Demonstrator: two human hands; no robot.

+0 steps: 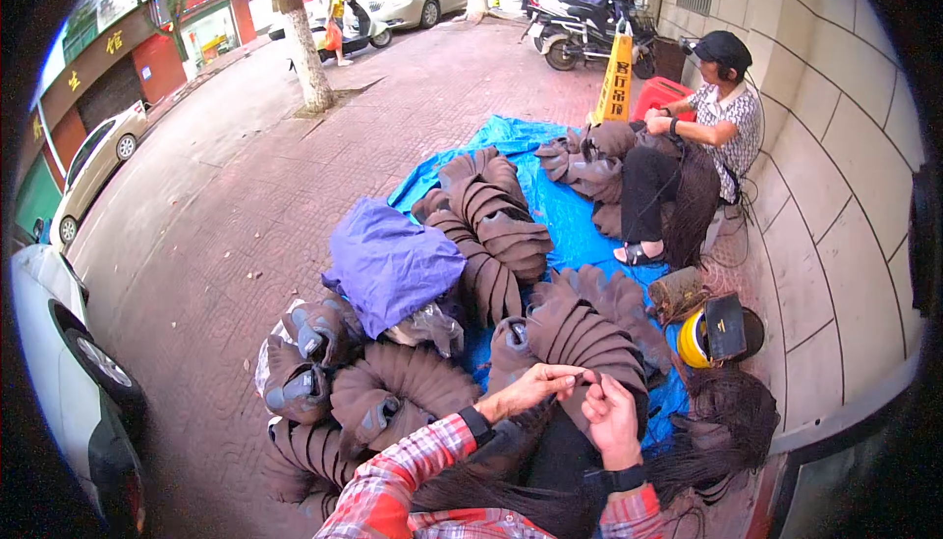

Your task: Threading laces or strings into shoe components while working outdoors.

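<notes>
My left hand (528, 389) pinches the edge of a dark brown shoe-upper piece (580, 343) at the top of a fanned stack in front of me. My right hand (613, 423) closes on the same piece just to the right, thumb up. Both wrists wear black bands, and my left sleeve is red plaid. Dark thin cords (722, 421) lie in a bundle across my lap and to my right. More stacks of brown pieces (491, 230) curl over the blue tarp (565, 210).
A seated person (702, 141) works on similar pieces by the tiled wall. A purple bag (393, 259), wrapped bundles (305, 362), a yellow helmet (693, 338) lie around. A white car (59, 362) stands left; scooters and a yellow sign (617, 78) behind.
</notes>
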